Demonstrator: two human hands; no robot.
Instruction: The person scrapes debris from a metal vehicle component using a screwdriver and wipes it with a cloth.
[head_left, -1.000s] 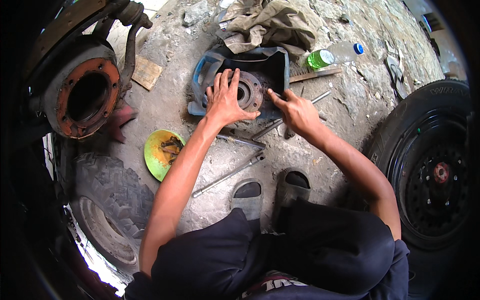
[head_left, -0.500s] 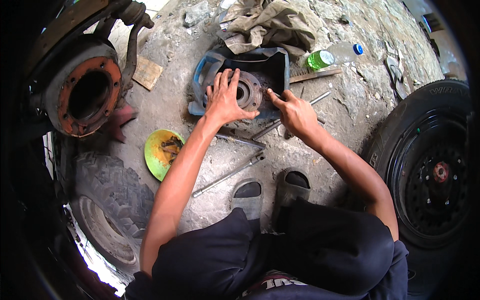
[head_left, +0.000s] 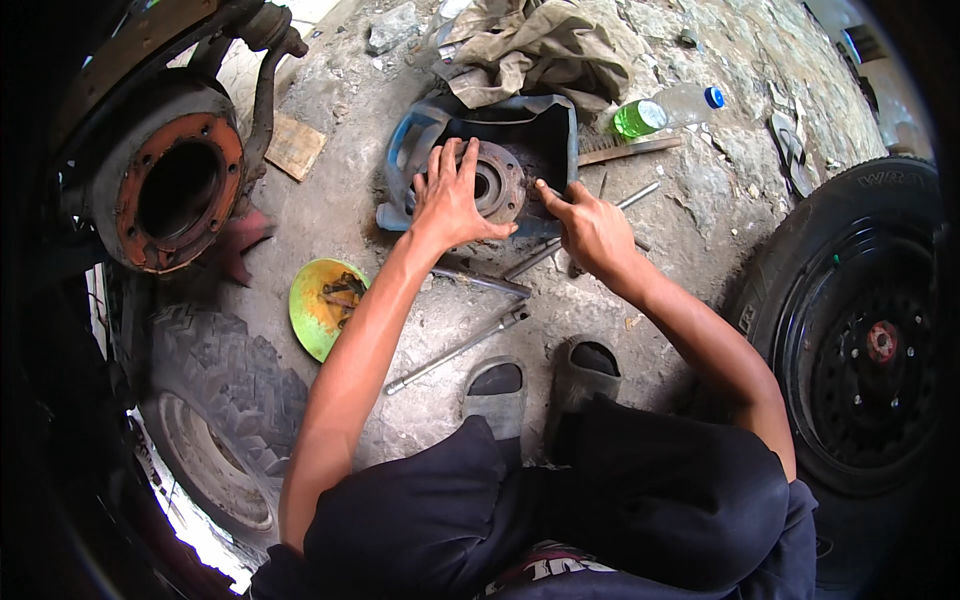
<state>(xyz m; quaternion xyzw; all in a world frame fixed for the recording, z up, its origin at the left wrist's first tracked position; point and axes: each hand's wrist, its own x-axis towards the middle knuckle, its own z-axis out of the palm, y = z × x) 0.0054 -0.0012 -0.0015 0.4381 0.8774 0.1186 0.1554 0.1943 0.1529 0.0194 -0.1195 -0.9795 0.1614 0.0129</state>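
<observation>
A round rusty metal hub [head_left: 500,183] with bolt holes in its flange sits in the mouth of a cut-open blue plastic jerrycan [head_left: 393,217]. My left hand [head_left: 447,200] steadies the hub, fingers over its far left side and thumb stretched along the near edge. At the hub's right edge is my right hand [head_left: 592,228], its fingers curled and the index finger pointing to the flange. Something thin and dark shows beside that finger, but its shape is mostly hidden by the hand.
Metal bars and a socket wrench [head_left: 455,352] lie before my sandals. Left are a green bowl [head_left: 310,318] of small parts, a treaded tyre [head_left: 225,375] and an orange-faced axle housing [head_left: 133,215]. Right are a wire brush [head_left: 640,148], a bottle [head_left: 685,105] and a wheel [head_left: 785,270].
</observation>
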